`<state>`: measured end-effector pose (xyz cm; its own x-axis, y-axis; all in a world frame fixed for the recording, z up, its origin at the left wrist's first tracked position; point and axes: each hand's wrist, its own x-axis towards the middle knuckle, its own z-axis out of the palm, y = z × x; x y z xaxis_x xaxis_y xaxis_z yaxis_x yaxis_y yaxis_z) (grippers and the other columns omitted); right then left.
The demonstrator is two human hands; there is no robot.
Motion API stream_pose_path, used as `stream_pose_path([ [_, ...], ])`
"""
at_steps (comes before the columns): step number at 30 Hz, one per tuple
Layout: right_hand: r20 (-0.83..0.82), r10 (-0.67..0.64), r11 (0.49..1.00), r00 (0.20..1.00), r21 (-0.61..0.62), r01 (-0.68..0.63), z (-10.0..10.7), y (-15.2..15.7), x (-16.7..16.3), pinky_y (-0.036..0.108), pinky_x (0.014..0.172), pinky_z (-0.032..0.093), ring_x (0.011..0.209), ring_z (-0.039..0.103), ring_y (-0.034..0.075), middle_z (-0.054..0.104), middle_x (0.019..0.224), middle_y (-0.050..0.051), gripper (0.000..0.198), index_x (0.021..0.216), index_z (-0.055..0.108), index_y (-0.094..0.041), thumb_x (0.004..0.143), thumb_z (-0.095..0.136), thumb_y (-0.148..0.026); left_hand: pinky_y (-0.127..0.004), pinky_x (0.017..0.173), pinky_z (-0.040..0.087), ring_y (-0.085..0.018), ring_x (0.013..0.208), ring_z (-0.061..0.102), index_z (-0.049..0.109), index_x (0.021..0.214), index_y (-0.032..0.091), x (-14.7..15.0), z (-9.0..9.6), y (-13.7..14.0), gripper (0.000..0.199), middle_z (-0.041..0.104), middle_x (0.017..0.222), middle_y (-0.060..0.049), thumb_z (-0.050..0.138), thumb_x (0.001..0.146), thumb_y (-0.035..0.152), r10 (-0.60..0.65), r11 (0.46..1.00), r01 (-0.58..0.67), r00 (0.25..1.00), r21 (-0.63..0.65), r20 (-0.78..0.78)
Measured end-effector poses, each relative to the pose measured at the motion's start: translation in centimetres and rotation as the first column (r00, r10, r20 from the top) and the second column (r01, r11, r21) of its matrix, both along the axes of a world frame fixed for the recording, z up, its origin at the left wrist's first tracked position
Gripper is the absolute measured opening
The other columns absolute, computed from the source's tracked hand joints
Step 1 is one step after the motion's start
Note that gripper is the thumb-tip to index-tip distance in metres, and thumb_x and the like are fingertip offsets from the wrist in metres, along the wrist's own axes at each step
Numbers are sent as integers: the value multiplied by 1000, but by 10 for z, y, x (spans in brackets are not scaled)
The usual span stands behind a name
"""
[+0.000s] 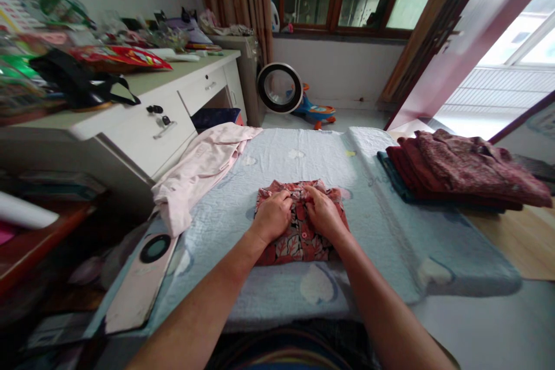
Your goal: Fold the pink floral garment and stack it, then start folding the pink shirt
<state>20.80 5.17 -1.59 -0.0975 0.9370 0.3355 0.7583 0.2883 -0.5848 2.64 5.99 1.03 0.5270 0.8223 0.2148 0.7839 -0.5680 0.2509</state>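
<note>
A red shirt [299, 245] with a black-and-pale leaf print and a buttoned front lies folded into a compact rectangle on the blue cloth-covered table. My left hand [274, 215] rests on its upper left part, fingers bent and drawn together on the fabric just below the collar. On the other side of the button strip, my right hand [324, 211] has its fingers closed at the collar's right side. Both hands partly cover the shirt, and the fabric under the fingers is hidden.
Folded dark red and teal clothes [468, 167] are stacked at the right. A pale pink garment [203, 162] hangs over the table's left edge, near a pinkish flat panel with a dark ring [141, 283]. A cluttered white desk [143, 110] stands left; a round fan [280, 88] is beyond.
</note>
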Motion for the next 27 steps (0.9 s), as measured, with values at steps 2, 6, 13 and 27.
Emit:
stream_pose_path([
  [2,-1,-2,1000,1000,-1,2,3,-7,-1,31,90,47,98,61,20,68,103,9,37,118,63,-15,87,45,-6,-33,94,49,-21,102,64,64,92,19,1,1,2,16,67,107,-8,50,89,13,64,998,-63,996,-14,65],
  [6,85,39,999,996,-12,-38,9,-22,-5,31,89,46,96,57,21,63,99,9,27,99,69,-18,89,46,-8,-30,84,49,-19,90,65,62,90,20,3,5,10,11,69,96,-5,52,91,16,225,974,-217,942,-62,247],
  [13,243,-9,1000,970,2,8,9,-31,-13,36,95,45,103,54,24,62,110,11,28,110,74,-23,97,49,-22,-28,82,46,-18,89,67,64,93,21,9,11,8,12,72,94,-4,52,94,21,196,981,-180,917,-77,348],
  [27,331,-62,993,942,-78,93,6,-32,10,47,120,22,148,29,25,39,158,9,50,147,49,-19,99,43,-35,-52,119,27,-31,145,36,54,139,17,-2,-22,-15,49,47,153,-12,54,95,37,160,976,-160,987,148,11],
])
